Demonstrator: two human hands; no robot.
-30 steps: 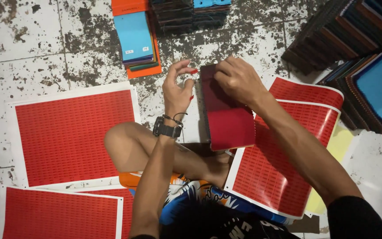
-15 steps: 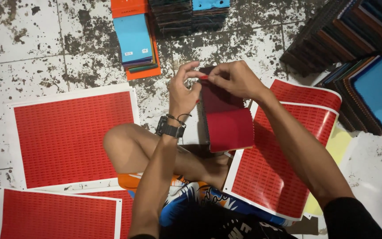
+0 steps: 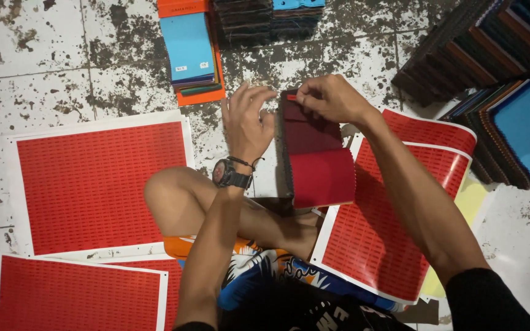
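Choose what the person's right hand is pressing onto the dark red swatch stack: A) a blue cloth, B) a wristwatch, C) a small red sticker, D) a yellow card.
C: the right hand pinches a small red sticker at the top corner of the swatch stack.

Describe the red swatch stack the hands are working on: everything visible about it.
The red swatch stack is a thick pile of fabric-like leaves, dark maroon on top, brighter red lower down, with a ridged edge on its left. It rests over the person's leg. The right hand pinches its top edge; the left hand lies against its left side.
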